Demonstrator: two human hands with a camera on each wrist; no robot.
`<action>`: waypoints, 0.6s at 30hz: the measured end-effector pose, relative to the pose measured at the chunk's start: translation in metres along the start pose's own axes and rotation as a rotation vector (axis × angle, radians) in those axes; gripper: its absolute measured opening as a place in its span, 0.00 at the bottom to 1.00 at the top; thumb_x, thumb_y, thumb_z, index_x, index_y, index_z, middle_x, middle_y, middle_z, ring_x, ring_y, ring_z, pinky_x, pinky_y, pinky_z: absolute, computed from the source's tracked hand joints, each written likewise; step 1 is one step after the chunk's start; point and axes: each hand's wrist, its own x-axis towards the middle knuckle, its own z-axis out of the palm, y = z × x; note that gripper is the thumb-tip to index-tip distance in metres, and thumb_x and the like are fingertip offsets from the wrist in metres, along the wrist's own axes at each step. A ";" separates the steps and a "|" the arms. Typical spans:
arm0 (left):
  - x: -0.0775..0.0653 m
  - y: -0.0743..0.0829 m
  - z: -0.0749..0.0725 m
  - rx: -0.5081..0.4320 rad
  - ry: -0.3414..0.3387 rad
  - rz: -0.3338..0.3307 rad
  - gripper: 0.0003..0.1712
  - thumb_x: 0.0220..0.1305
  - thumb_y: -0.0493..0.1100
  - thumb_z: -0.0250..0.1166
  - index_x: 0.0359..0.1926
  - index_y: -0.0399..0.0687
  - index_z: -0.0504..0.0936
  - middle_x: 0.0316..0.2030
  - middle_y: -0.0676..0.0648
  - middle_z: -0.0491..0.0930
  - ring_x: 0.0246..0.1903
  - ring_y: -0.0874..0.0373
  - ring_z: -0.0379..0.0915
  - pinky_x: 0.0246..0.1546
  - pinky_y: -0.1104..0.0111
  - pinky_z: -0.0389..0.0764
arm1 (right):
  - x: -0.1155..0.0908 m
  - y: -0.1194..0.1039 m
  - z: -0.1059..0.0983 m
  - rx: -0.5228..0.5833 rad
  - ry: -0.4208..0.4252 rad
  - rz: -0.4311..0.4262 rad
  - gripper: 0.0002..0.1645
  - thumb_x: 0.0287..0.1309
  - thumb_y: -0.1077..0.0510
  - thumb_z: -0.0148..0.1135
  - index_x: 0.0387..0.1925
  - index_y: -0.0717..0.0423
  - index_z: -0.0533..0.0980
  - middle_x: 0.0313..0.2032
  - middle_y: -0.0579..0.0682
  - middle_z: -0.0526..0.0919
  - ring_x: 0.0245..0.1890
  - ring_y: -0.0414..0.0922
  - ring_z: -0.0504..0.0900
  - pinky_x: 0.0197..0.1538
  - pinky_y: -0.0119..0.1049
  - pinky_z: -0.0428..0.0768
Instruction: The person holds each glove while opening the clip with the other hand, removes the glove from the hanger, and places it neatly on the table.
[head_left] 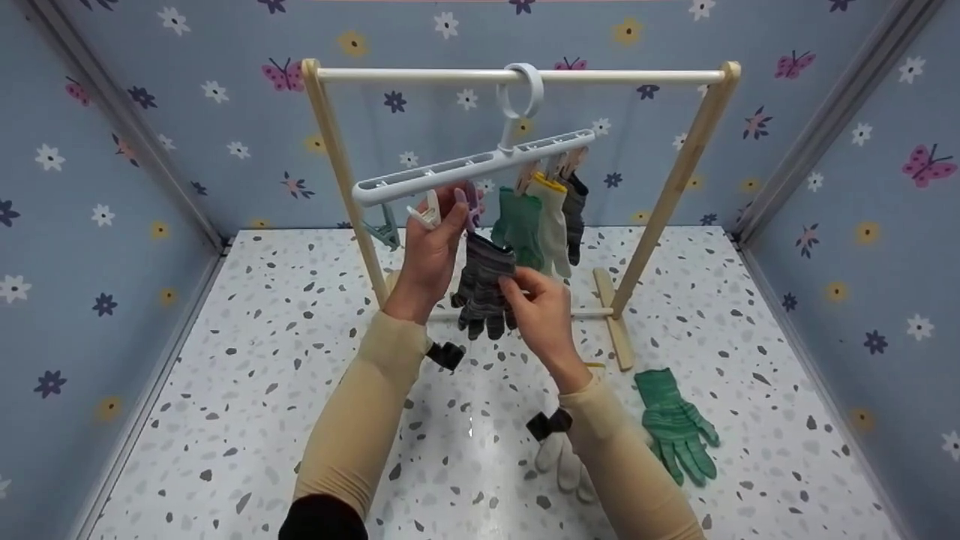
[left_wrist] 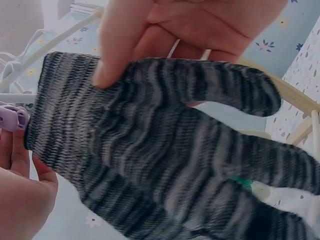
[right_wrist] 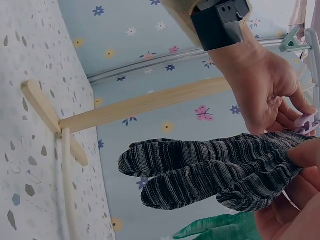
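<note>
My left hand (head_left: 429,251) pinches a purple clothespin (head_left: 471,206) below the left half of a white hanger (head_left: 435,177). A grey-and-black striped knit glove (head_left: 486,281) hangs fingers down beneath it. My right hand (head_left: 546,311) pinches that glove near its cuff, thumb in front. In the left wrist view the clothespin (left_wrist: 12,117) is at the cuff's edge; whether its jaws bite the knit, I cannot tell. The right wrist view shows the striped glove (right_wrist: 215,170) between my right fingers (right_wrist: 305,155), with my left hand (right_wrist: 265,85) beyond.
The hanger hooks over a white rail (head_left: 420,76) on a wooden stand (head_left: 679,180). Clothespins hold a green glove (head_left: 517,225), a cream glove (head_left: 551,225) and another striped glove (head_left: 574,214). White (head_left: 424,214) and green clothespins (head_left: 384,229) hang left. Green (head_left: 675,424) and white gloves (head_left: 568,469) lie below.
</note>
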 end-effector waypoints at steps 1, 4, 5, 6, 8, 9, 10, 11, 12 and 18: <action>0.000 0.001 0.000 -0.003 0.005 -0.008 0.14 0.65 0.41 0.68 0.50 0.41 0.82 0.45 0.41 0.80 0.46 0.51 0.75 0.51 0.62 0.74 | 0.000 0.004 0.000 -0.007 0.002 0.005 0.06 0.63 0.69 0.62 0.38 0.69 0.84 0.33 0.61 0.86 0.31 0.53 0.84 0.35 0.31 0.80; -0.002 0.003 -0.002 0.013 0.012 -0.029 0.13 0.68 0.38 0.65 0.51 0.42 0.82 0.47 0.40 0.80 0.48 0.50 0.76 0.56 0.59 0.73 | -0.002 0.023 0.000 -0.010 0.002 0.021 0.07 0.64 0.68 0.62 0.39 0.67 0.84 0.33 0.60 0.86 0.31 0.55 0.85 0.33 0.29 0.79; -0.003 0.003 -0.002 0.018 0.010 -0.034 0.13 0.68 0.38 0.65 0.52 0.42 0.81 0.47 0.40 0.80 0.48 0.50 0.76 0.56 0.57 0.73 | -0.003 0.030 0.000 -0.006 0.000 0.027 0.07 0.64 0.67 0.63 0.39 0.67 0.84 0.34 0.60 0.86 0.30 0.56 0.85 0.32 0.29 0.78; -0.003 0.004 -0.003 0.022 0.007 -0.039 0.13 0.67 0.39 0.65 0.52 0.42 0.81 0.48 0.39 0.79 0.48 0.50 0.76 0.57 0.56 0.72 | -0.003 0.036 -0.001 -0.003 -0.001 0.034 0.07 0.65 0.67 0.63 0.40 0.66 0.84 0.34 0.59 0.86 0.30 0.56 0.85 0.31 0.28 0.78; -0.004 0.005 -0.004 0.029 0.000 -0.043 0.16 0.66 0.41 0.67 0.53 0.42 0.81 0.50 0.35 0.78 0.49 0.49 0.76 0.61 0.50 0.69 | -0.005 0.047 -0.001 0.010 -0.003 0.049 0.07 0.65 0.65 0.64 0.40 0.65 0.85 0.33 0.58 0.87 0.29 0.56 0.85 0.29 0.28 0.77; -0.004 0.005 -0.004 0.031 0.001 -0.047 0.18 0.64 0.43 0.69 0.53 0.42 0.80 0.51 0.34 0.77 0.49 0.49 0.76 0.61 0.49 0.68 | -0.006 0.050 -0.002 0.020 -0.005 0.059 0.07 0.64 0.65 0.64 0.40 0.64 0.85 0.33 0.58 0.87 0.28 0.56 0.85 0.29 0.29 0.77; -0.005 0.006 -0.005 0.033 0.001 -0.049 0.20 0.63 0.44 0.70 0.54 0.42 0.80 0.52 0.31 0.76 0.50 0.48 0.76 0.62 0.47 0.67 | -0.007 0.053 -0.003 0.027 -0.005 0.069 0.07 0.64 0.64 0.64 0.40 0.63 0.85 0.33 0.57 0.87 0.28 0.55 0.85 0.29 0.29 0.77; -0.005 0.006 -0.005 0.037 0.003 -0.054 0.23 0.61 0.46 0.71 0.54 0.42 0.80 0.53 0.30 0.75 0.50 0.48 0.76 0.62 0.47 0.67 | -0.008 0.055 -0.004 0.032 -0.003 0.079 0.07 0.64 0.63 0.65 0.40 0.62 0.86 0.32 0.55 0.87 0.29 0.53 0.85 0.31 0.29 0.77; -0.005 0.007 -0.005 0.040 0.007 -0.060 0.24 0.60 0.47 0.72 0.55 0.42 0.80 0.53 0.30 0.75 0.52 0.47 0.76 0.62 0.48 0.67 | -0.009 0.057 -0.005 0.036 -0.002 0.091 0.07 0.64 0.62 0.65 0.40 0.61 0.86 0.32 0.54 0.87 0.29 0.51 0.85 0.31 0.30 0.77; -0.006 0.008 -0.005 0.055 0.016 -0.082 0.30 0.59 0.50 0.73 0.58 0.41 0.78 0.54 0.32 0.76 0.53 0.42 0.75 0.60 0.51 0.72 | -0.015 0.065 -0.009 0.026 -0.002 0.129 0.07 0.64 0.61 0.65 0.37 0.60 0.85 0.31 0.50 0.86 0.30 0.44 0.82 0.34 0.33 0.77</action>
